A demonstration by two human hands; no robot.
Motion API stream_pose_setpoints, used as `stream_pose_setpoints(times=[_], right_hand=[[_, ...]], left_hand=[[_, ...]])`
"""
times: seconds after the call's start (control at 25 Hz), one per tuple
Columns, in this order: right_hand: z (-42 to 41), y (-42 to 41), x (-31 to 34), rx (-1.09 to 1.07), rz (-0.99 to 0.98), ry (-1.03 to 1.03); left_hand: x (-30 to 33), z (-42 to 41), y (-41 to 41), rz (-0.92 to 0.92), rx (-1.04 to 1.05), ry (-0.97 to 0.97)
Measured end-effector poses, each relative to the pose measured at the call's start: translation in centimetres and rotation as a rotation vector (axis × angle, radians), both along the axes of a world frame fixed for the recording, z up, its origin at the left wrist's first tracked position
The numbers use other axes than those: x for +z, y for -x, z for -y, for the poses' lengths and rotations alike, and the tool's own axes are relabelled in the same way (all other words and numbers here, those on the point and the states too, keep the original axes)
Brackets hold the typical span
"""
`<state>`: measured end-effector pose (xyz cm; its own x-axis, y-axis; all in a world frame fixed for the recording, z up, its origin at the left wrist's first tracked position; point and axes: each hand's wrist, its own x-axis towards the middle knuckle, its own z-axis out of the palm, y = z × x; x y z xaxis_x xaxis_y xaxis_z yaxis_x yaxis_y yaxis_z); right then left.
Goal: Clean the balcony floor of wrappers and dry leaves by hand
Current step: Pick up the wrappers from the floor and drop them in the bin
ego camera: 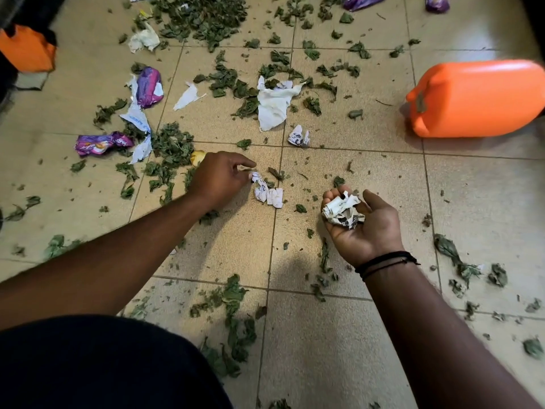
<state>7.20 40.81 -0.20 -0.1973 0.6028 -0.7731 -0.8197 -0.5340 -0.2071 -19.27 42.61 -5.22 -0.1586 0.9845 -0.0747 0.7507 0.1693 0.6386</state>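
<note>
Beige tiled floor [339,335] fills my view, littered throughout with dry green leaves [203,16], heaviest at twelve o'clock. I note the left hand [219,180] reaching palm-down over the tiles at centre, fingers loosely curled, fingertips just touching the near end of a crumpled white printed wrapper [267,192] lying on the floor; I cannot tell whether it is yet pinched. The right hand [358,222] is turned palm-up at three o'clock of that wrapper, fingers relaxed, cradling a crumpled white paper wad [342,211]. A black cord bracelet [383,261] circles the right wrist. Further out, a large white wrapper [274,104] lies among leaves at twelve o'clock, with a small crumpled scrap [299,136] just beside it. Purple wrappers [101,143] lie at ten o'clock, a torn white strip [138,134] running between them. An orange jerrycan [477,97] lies on its side at two o'clock. An orange bag [26,48] sits at the far ten o'clock edge.
</note>
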Motion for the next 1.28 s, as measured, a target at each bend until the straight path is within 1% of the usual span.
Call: stream_pose_setpoints(times=[0.12, 0.2, 0.28, 0.32, 0.36, 0.4, 0.44, 0.48, 0.52, 0.56, 0.6, 0.64, 0.68, 0.72, 0.76, 0.84, 0.88, 0.92, 0.96, 1.04, 1.12, 1.28], right_hand=[[0.2, 0.0, -0.3, 0.001, 0.002, 0.009], [0.3, 0.0, -0.6, 0.000, 0.009, 0.016], [0.4, -0.1, -0.7, -0.003, 0.010, 0.020], [0.5, -0.1, -0.7, 0.001, 0.010, 0.016], [0.5, 0.0, -0.7, 0.005, 0.010, 0.011], [0.5, 0.0, -0.7, 0.008, 0.013, 0.007], [0.5, -0.1, -0.8, 0.007, 0.016, 0.008], [0.5, -0.1, -0.9, 0.009, 0.018, 0.010], [0.4, 0.0, -0.9, 0.011, 0.020, 0.012], [0.4, 0.0, -0.8, 0.011, 0.023, 0.015], [0.4, 0.2, -0.9, 0.014, 0.026, 0.019], [0.4, 0.3, -1.0, 0.020, 0.033, 0.021], [0.5, 0.4, -1.0, 0.029, 0.041, 0.020], [0.6, 0.5, -1.1, 0.038, 0.046, 0.018], [0.6, 0.6, -1.2, 0.044, 0.048, 0.017], [0.7, 0.6, -1.2, 0.049, 0.045, 0.023], [0.6, 0.6, -1.2, 0.049, 0.043, 0.025], [0.6, 0.6, -1.2, 0.047, 0.042, 0.024], [0.5, 0.7, -1.2, 0.045, 0.039, 0.019], [0.5, 0.8, -1.2, 0.041, 0.036, 0.008], [0.5, 0.8, -1.2, 0.041, 0.031, 0.004], [1.0, 0.7, -1.0, 0.048, 0.030, 0.020]], left_hand=[[-1.0, -0.1, 0.2, -0.172, -0.117, -0.011], [-1.2, -0.4, 0.1, -0.248, -0.153, -0.030], [-0.8, -0.8, -0.2, -0.254, -0.164, -0.033], [-0.5, -1.1, -0.2, -0.173, -0.127, -0.029], [-0.3, -1.5, 0.0, 0.005, -0.033, -0.011], [0.2, -2.1, 0.4, 0.274, 0.108, 0.012], [0.7, -2.6, 1.0, 0.591, 0.246, 0.053], [1.2, -3.0, 1.8, 0.878, 0.343, 0.108], [1.5, -3.3, 2.5, 1.080, 0.402, 0.155], [1.7, -3.4, 3.1, 1.213, 0.431, 0.188], [1.6, -3.5, 3.7, 1.290, 0.464, 0.205], [1.4, -3.5, 4.1, 1.322, 0.512, 0.219], [1.2, -3.5, 4.3, 1.270, 0.559, 0.225], [1.0, -3.3, 4.5, 1.144, 0.577, 0.224], [0.8, -3.1, 4.6, 0.944, 0.560, 0.213], [0.2, -2.5, 5.0, 0.449, 0.386, 0.151], [-0.2, -2.1, 5.2, 0.245, 0.257, 0.105], [-0.6, -1.7, 5.2, 0.104, 0.138, 0.073], [-0.7, -1.3, 5.0, 0.019, 0.046, 0.059], [-0.8, -0.7, 4.6, -0.089, -0.044, 0.063], [-1.0, -0.6, 4.4, -0.181, -0.071, 0.051], [-1.0, -0.7, 3.6, -0.281, -0.057, 0.008]])
